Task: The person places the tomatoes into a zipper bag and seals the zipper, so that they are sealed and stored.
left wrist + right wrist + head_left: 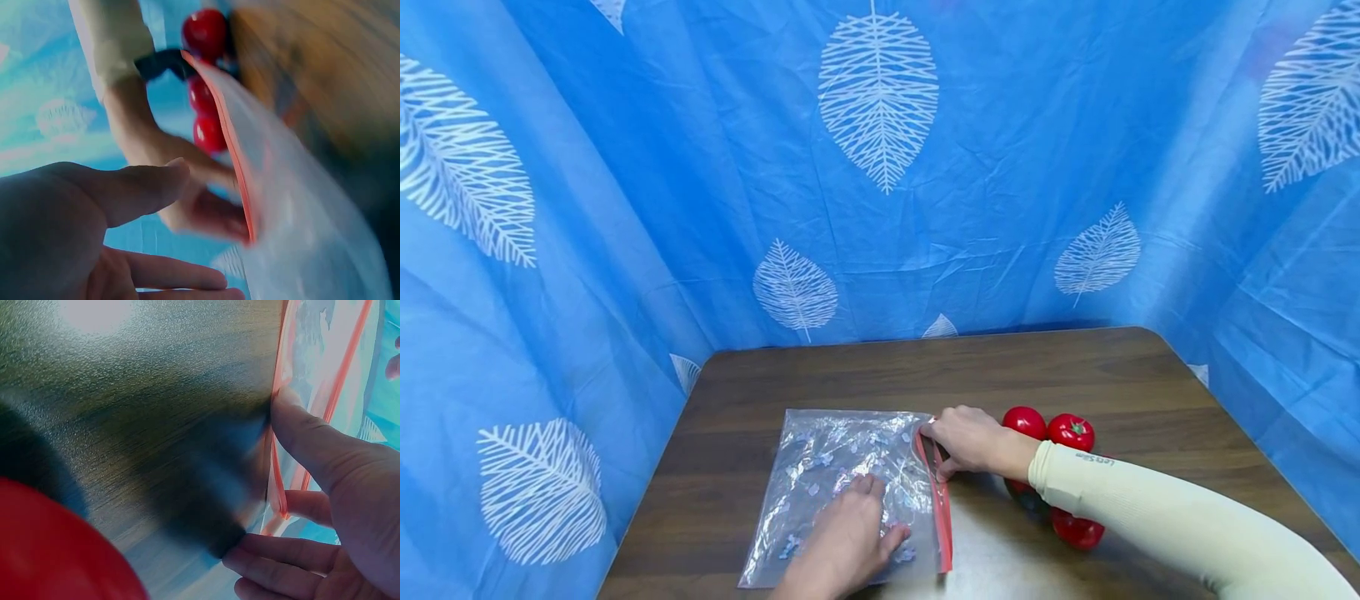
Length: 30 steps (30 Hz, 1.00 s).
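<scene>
A clear zip bag (820, 467) with small printed figures lies flat, its red-edged mouth on the right. At that mouth my right hand (970, 440) grips the edge with thumb and index finger; the two red strips (340, 381) stand apart there, and the other fingers reach past them over the wood. My left hand (850, 533) is over the middle of the bag, fingers extended and thumb out to the side, holding nothing. In the left wrist view the red rim (228, 128) bows between the two hands. Several red tomatoes (1071, 432) are beside my right wrist, partly hidden by the forearm.
The dark wooden table (760, 375) has rounded far corners. Blue cloth (970, 250) with white leaf prints hangs behind and along both sides. One tomato (56, 550) is close to my right hand in the right wrist view.
</scene>
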Each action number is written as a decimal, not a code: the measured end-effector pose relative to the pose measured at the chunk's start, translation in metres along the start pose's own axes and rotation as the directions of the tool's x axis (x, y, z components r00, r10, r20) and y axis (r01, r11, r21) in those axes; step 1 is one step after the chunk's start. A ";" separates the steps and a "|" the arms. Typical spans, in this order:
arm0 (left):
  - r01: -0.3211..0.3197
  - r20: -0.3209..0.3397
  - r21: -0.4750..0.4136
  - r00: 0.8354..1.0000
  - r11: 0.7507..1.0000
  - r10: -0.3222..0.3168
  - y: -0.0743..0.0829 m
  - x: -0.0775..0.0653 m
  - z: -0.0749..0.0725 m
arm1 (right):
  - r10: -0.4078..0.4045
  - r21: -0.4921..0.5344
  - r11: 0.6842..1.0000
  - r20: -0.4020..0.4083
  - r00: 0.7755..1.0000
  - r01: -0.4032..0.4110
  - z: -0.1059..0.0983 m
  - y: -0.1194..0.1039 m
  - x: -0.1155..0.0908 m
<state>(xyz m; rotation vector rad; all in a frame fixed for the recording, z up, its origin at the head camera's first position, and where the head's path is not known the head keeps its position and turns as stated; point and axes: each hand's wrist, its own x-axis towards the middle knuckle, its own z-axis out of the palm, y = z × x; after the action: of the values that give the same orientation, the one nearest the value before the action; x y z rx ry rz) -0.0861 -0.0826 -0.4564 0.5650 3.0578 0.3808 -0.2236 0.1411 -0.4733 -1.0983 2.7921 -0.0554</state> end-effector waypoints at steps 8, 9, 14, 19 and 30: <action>-0.162 -0.010 0.127 0.986 0.979 0.164 0.038 0.017 0.013 | -0.007 -0.039 0.999 -0.005 1.000 0.007 0.002 0.001 0.000; -0.170 -0.007 0.135 0.985 0.976 0.173 0.042 0.019 0.015 | -0.005 -0.039 0.999 -0.005 1.000 0.005 0.002 0.000 0.000; -0.138 0.048 0.167 0.990 0.976 0.132 0.054 0.025 0.023 | 0.014 -0.040 0.999 0.005 1.000 -0.014 0.001 -0.003 -0.001; -0.090 0.062 0.217 0.995 0.972 0.078 0.061 0.029 0.029 | 0.034 -0.064 0.997 0.023 0.999 -0.032 0.002 -0.004 0.000; -0.015 0.070 0.309 0.998 0.951 -0.007 0.065 0.034 0.035 | 0.045 -0.044 0.998 0.028 0.999 -0.044 0.002 -0.005 0.001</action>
<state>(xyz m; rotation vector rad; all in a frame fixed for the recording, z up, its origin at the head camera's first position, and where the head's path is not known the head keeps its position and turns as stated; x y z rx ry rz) -0.0934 -0.0031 -0.4733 0.5768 3.0650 -0.1230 -0.2206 0.1373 -0.4750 -1.0373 2.8032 0.0255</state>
